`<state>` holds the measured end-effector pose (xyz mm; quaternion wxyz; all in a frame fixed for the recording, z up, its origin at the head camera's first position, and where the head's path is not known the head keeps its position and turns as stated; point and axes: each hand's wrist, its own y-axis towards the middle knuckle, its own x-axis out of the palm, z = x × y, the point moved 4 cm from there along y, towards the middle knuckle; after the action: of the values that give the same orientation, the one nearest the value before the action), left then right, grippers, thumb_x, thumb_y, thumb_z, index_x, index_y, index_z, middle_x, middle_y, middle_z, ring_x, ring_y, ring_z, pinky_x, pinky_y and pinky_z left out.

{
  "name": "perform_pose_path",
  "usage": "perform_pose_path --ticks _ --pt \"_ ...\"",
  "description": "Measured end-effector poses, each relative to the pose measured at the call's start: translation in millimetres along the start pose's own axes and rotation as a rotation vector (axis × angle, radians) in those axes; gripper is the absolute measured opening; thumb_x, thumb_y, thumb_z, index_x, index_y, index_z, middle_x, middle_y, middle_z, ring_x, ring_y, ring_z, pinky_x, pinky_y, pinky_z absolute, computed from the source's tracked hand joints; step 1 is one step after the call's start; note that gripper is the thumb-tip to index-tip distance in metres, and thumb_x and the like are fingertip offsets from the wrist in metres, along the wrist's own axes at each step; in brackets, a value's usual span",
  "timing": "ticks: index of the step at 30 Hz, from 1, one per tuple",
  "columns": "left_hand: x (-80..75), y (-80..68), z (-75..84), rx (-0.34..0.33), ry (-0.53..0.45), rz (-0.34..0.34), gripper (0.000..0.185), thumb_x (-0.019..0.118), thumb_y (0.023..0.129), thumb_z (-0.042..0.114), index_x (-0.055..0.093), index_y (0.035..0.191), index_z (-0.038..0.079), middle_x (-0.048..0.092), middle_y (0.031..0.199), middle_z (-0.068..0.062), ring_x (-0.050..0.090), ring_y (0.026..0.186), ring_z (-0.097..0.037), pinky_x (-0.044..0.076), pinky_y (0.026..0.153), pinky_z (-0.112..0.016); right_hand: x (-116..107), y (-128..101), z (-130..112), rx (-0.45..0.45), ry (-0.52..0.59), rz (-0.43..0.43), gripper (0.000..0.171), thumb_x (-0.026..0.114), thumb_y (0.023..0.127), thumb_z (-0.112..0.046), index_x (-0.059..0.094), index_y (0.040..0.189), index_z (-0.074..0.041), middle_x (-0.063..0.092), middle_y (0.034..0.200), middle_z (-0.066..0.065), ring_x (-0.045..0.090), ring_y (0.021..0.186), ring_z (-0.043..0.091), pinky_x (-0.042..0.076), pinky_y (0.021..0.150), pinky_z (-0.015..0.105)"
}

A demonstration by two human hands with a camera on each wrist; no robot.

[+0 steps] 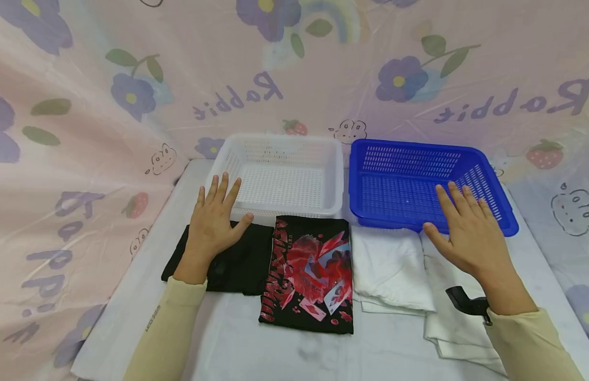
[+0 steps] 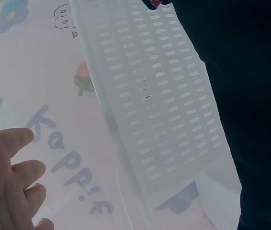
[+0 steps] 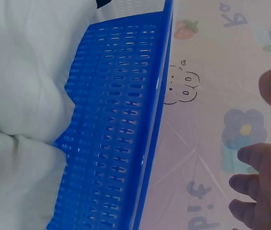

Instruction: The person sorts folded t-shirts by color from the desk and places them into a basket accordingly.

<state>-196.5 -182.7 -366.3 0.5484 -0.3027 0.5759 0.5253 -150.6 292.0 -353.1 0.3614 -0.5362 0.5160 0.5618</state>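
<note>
Head view alone shows both hands [image 1: 218, 219] [image 1: 468, 233] flat, holding nothing, above folded shirts [image 1: 307, 273].

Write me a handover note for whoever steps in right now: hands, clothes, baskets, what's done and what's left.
Left hand: open, fingers straight, over the plain black folded garment; contact unclear.
Right hand: open, flat, above the right-hand white folded garment at the front rim of the blue basket; holds nothing.
Clothes: four folded pieces in a row on the table: plain black, black printed shirt, and another white piece beside the right-hand one.
Baskets: white basket and blue basket behind the row, both empty.
Done: folding and lining up.
Left: probably sorting the pieces into the baskets; none is in yet.
</note>
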Motion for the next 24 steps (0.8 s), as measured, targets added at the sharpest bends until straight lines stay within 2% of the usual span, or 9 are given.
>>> perform_pose_path --ticks 9,14,19,22,24 --pt "-1.3 -3.5 3.8 0.008 -0.006 0.030 0.081 0.048 0.090 0.059 0.020 0.155 0.021 0.015 0.161 -0.014 0.008 0.150 -0.033 0.007 0.119 -0.055 -3.7 -2.9 -0.6 0.016 0.020 0.005 0.079 0.042 0.097 -0.051 0.005 0.156 -0.012 0.005 0.161 0.019 -0.005 0.149 0.036 -0.006 0.119 0.052" --pt "-7.1 -7.7 9.7 0.053 -0.021 0.089 0.082 0.055 0.087 0.056 0.025 0.154 0.021 0.022 0.159 -0.016 0.012 0.149 -0.034 0.010 0.120 -0.053 -6.6 -7.2 -3.5 0.013 0.058 0.031 0.079 0.045 0.096 -0.050 0.010 0.156 -0.013 0.010 0.161 0.020 -0.003 0.149 0.036 -0.003 0.120 0.051" --pt "-18.3 -15.1 18.0 0.115 -0.060 0.205 0.079 0.059 0.081 0.056 0.041 0.147 0.017 0.040 0.150 -0.019 0.029 0.143 -0.041 0.026 0.113 -0.059 -10.0 -13.7 -12.0 0.007 0.113 0.092 0.078 0.053 0.093 -0.048 0.020 0.155 -0.015 0.023 0.157 0.022 0.010 0.148 0.040 0.007 0.119 0.055" --pt "-23.6 -22.7 23.3 0.140 -0.102 0.267 0.076 0.061 0.077 0.055 0.050 0.140 0.014 0.053 0.139 -0.017 0.044 0.131 -0.041 0.040 0.099 -0.062 -12.1 -18.4 -19.6 0.005 0.198 0.146 0.074 0.060 0.089 -0.042 0.030 0.152 -0.016 0.033 0.151 0.024 0.022 0.143 0.046 0.017 0.114 0.062" --pt "-25.5 -28.0 26.3 0.144 -0.144 0.285 0.073 0.063 0.075 0.052 0.054 0.136 0.013 0.058 0.130 -0.015 0.053 0.121 -0.038 0.046 0.090 -0.059 -13.1 -21.6 -25.2 0.007 0.276 0.182 0.070 0.064 0.087 -0.035 0.037 0.149 -0.016 0.040 0.146 0.025 0.031 0.136 0.049 0.023 0.108 0.067"
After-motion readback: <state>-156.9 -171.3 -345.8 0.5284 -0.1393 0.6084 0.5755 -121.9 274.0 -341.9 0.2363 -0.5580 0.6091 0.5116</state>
